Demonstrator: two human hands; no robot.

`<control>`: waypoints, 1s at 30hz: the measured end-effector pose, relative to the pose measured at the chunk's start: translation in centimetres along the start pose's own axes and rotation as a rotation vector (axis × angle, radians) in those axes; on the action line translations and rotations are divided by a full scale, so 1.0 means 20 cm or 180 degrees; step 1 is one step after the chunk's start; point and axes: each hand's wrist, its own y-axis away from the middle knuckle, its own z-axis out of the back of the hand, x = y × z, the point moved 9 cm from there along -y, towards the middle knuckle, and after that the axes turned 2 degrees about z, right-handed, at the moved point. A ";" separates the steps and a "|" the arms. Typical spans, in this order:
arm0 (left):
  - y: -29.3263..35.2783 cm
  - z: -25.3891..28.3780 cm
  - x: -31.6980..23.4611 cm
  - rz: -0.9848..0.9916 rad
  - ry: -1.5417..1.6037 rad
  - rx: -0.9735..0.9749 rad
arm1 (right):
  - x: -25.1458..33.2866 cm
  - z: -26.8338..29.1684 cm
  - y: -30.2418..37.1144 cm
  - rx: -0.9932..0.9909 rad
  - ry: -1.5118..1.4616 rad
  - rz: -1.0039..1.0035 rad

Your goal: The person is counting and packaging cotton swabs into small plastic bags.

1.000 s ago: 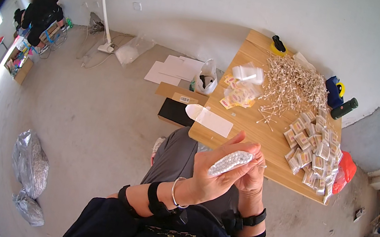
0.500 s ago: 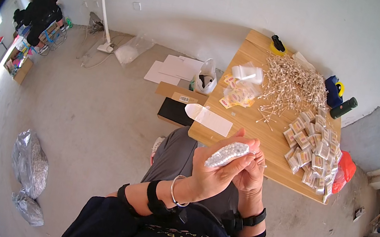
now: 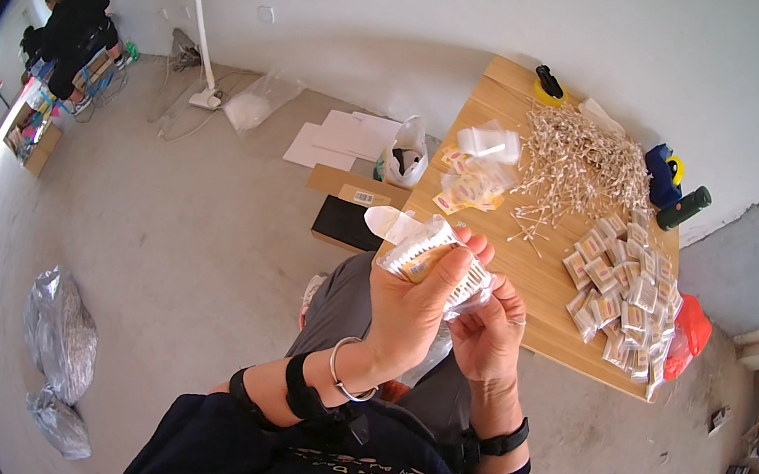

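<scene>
My left hand [image 3: 408, 308] grips a small clear plastic packet [image 3: 436, 259] filled with pale sticks, held up in front of my chest. My right hand [image 3: 489, 333] holds the packet's lower right end, fingers curled under it. Both hands hover just short of the near edge of a wooden table [image 3: 551, 298]. On the table lie a loose heap of pale sticks [image 3: 580, 166], a cluster of filled packets [image 3: 623, 295] at the right, and some flat bags [image 3: 474, 188] at the left.
A blue and yellow tool [image 3: 664, 168], a dark green bottle [image 3: 684, 208] and a yellow tape holder [image 3: 548, 86] sit at the table's far end. On the floor: a cardboard box [image 3: 354, 207], white sheets [image 3: 341, 137], a stick vacuum [image 3: 198, 12], silver bags [image 3: 62, 338].
Both hands have lifted and turned the packet slightly, so its flat face with the pale sticks now shows. The left hand's fingers wrap further over it.
</scene>
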 end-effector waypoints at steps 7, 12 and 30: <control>0.01 -0.01 0.00 -0.0049 -0.0006 0.0041 | -0.01 -0.02 0.00 0.0079 0.0019 -0.0169; 0.02 -0.01 -0.02 -0.0199 -0.0200 0.0088 | -0.01 -0.06 0.00 0.0000 0.0008 -0.0333; 0.13 -0.15 -0.19 -0.1736 -0.2038 0.0839 | -0.07 0.00 0.00 0.0219 -0.0327 -0.0330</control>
